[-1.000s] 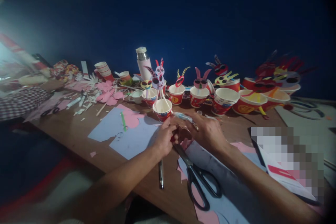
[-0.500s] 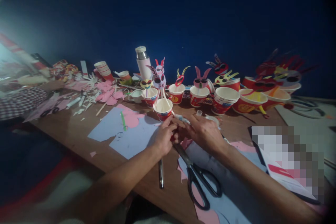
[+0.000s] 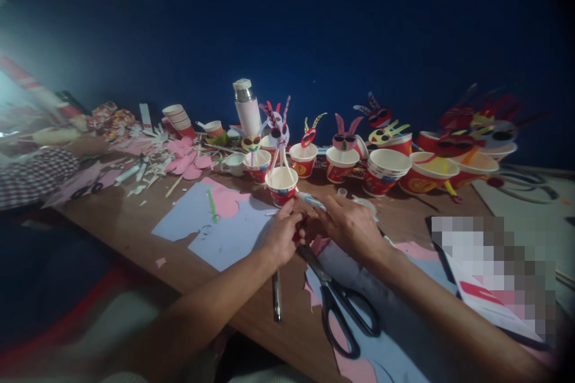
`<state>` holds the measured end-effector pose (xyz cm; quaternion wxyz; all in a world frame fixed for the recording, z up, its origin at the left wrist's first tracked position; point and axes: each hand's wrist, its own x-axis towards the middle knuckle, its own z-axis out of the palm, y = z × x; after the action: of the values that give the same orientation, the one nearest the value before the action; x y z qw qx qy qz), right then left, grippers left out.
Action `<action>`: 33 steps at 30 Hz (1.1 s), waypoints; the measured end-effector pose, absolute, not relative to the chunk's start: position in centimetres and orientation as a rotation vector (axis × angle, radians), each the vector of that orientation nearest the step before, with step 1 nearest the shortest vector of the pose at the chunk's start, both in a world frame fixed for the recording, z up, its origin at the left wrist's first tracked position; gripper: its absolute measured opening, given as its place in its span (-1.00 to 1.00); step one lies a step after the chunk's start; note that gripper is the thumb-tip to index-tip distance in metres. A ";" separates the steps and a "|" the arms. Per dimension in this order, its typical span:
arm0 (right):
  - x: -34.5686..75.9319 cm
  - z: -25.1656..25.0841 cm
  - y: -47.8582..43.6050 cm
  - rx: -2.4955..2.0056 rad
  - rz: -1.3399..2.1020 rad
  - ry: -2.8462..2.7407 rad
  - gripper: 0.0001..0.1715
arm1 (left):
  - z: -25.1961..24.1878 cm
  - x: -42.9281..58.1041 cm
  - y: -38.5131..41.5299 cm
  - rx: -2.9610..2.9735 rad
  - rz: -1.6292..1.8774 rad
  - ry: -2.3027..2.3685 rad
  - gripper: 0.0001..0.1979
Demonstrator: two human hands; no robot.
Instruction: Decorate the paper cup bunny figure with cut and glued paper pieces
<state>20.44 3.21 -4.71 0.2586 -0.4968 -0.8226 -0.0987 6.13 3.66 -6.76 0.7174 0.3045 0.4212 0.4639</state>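
My left hand (image 3: pixel 284 234) is closed, fingertips meeting those of my right hand (image 3: pixel 353 224) over the table. A small red piece shows between the hands, mostly hidden by the fingers. My right hand is curled palm down, and a slim white tube (image 3: pixel 311 200) sticks out to the left from its fingers; the fingers hide its other end. Right behind the hands stands a red and white paper cup (image 3: pixel 281 184) with a pale purple long-eared paper face (image 3: pixel 279 131) upright on sticks in it. Black-handled scissors (image 3: pixel 345 305) lie in front of my right hand.
More paper cups (image 3: pixel 389 170) with paper faces line the back, near a white thermos (image 3: pixel 248 111). Pale blue sheets (image 3: pixel 233 236) and paper scraps (image 3: pixel 188 158) cover the left. A dark pen (image 3: pixel 276 296) lies in front; a checked sleeve (image 3: pixel 38 173) appears at far left.
The purple paper face in the front cup has swayed to the right, and its cup has shifted slightly. Both hands stay together in nearly the same pose.
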 end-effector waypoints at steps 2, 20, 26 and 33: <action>20.5 -4.8 3.3 -1.365 -0.273 -2.242 -0.76 | -6.8 6.1 3.7 0.680 1.018 0.918 -0.58; 21.1 -4.0 3.0 -1.359 -0.235 -2.172 -0.72 | -6.9 6.0 3.8 0.692 0.989 0.933 -0.53; 20.7 -4.7 3.3 -1.339 -0.297 -2.215 -0.75 | -6.8 6.0 3.8 0.687 0.995 0.900 -0.56; 20.9 -5.0 3.2 -1.402 -0.344 -2.257 -0.75 | -6.8 6.0 3.8 0.659 1.008 0.888 -0.60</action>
<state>20.94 3.17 -4.98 0.2292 -0.5092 -0.8201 -0.1252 6.02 3.85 -6.78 0.7331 0.2996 0.4035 0.4582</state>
